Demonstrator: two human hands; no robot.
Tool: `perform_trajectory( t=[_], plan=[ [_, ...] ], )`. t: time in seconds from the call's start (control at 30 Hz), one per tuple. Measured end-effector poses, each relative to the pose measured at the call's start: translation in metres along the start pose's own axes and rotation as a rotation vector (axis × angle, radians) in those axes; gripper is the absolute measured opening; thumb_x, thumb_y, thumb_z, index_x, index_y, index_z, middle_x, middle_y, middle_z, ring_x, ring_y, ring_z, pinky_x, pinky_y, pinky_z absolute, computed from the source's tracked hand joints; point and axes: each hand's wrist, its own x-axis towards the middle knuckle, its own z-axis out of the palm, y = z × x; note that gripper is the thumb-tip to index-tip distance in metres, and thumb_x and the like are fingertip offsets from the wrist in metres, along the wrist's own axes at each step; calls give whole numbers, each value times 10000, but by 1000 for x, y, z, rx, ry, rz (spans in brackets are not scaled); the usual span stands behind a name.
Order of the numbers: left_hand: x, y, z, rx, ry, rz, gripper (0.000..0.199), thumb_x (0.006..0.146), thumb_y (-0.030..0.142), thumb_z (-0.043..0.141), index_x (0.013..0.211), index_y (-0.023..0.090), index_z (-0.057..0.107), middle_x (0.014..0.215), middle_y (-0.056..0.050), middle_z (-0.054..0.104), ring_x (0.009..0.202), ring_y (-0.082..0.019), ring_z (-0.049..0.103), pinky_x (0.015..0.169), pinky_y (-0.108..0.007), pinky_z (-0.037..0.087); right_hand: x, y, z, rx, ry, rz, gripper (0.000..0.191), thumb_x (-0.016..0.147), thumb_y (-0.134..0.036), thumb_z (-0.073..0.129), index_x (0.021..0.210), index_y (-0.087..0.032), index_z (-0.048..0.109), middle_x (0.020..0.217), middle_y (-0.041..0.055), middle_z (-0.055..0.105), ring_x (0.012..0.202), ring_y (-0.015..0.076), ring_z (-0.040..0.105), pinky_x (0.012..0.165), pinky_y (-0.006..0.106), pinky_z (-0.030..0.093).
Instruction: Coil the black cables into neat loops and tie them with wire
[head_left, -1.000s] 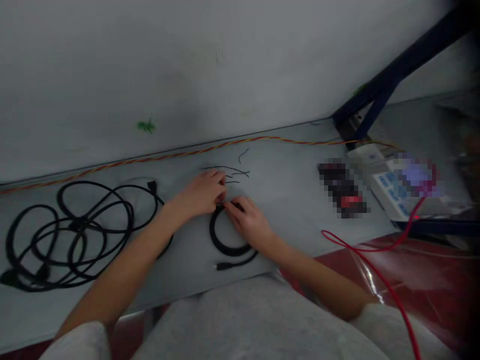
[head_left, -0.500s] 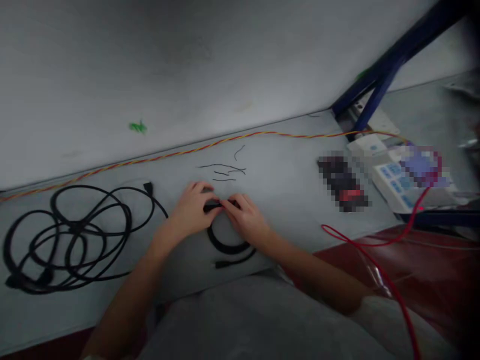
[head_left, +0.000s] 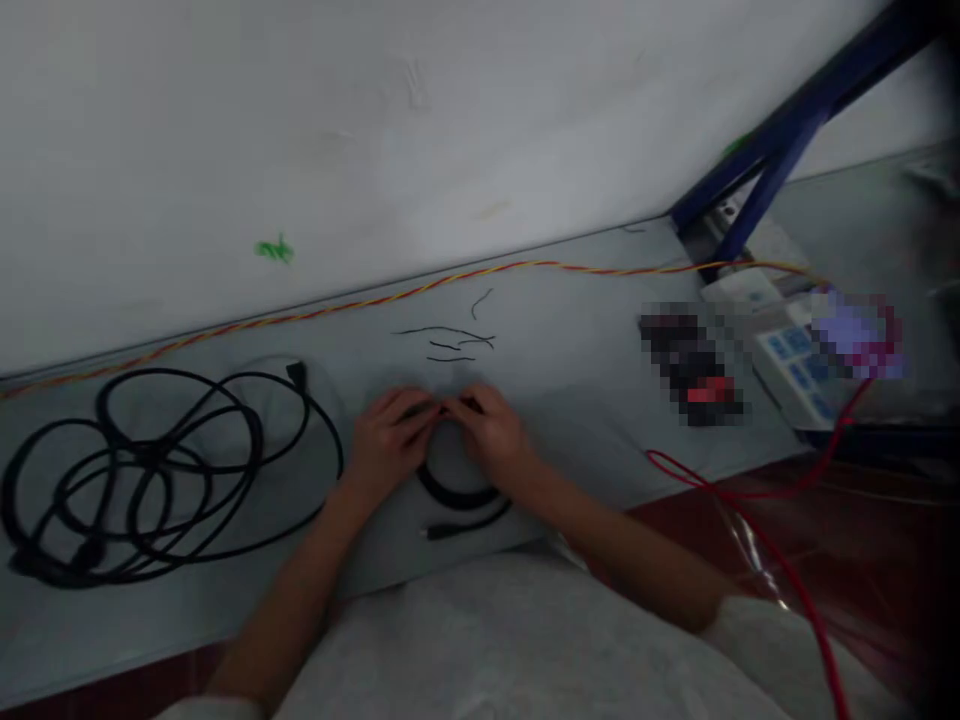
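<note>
Black cable coil (head_left: pixel 457 498) flat on the table (head_left: pixel 585 350), near its front edge. Left hand (head_left: pixel 390 440) closed on the coil's upper stretch at eleven o'clock, right hand (head_left: pixel 495 440) closed on it at one; fingertips meet at twelve. Whatever is pinched between them is too dark and covered to tell.

Done, by the look of it: this length gathered into a neat round, turns lying together. Not settled: one connector (head_left: pixel 442 531) sticks out loose at six o'clock; no fastening visible round the turns, though the fingers may hide one.

Unworked: loose black cables (head_left: pixel 256 430) at nine o'clock, wide overlapping loops, plug ends free.

Short thin black wires (head_left: pixel 442 329) lie apart at twelve, untouched. Beyond them, red-and-yellow twisted wire (head_left: pixel 420 290) along the wall side. Red cable (head_left: pixel 795 580) at four.
</note>
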Motion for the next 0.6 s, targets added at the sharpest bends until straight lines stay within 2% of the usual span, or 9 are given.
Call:
perform_trajectory(
  t=[0.13,0.37,0.47,0.6],
  plan=[
    [-3,-6,0,-2,-2,103,198,975,151,673,1131,238,758,1113,-38,785,1048,-197,721,936,-374,640,2,0,0,8,-10,9,278,992,-78,559,1144,-207,752,1048,90,651,961,233,592,881,361,575],
    [-2,-11,-11,155,-185,250,247,1024,161,585,1216,225,727,1135,-62,791,1173,-247,725,899,-388,646,5,-1,-1,19,-19,32,324,954,-36,563,1131,-214,767,1019,76,652,931,226,586,862,351,566],
    [-2,-12,-13,174,-207,311,219,1026,149,586,1197,203,711,1138,-60,786,1194,-248,715,886,-375,638,4,-2,0,17,-10,46,309,961,-51,561,1112,-214,776,1013,80,653,930,236,577,855,364,562],
    [-3,-14,-11,177,-240,339,210,1030,151,582,1195,195,705,1153,-71,775,1142,-226,724,794,-337,625,4,0,4,57,21,53,316,988,-74,535,1109,-217,790,990,83,646,918,237,579,836,371,560]
  ],
)
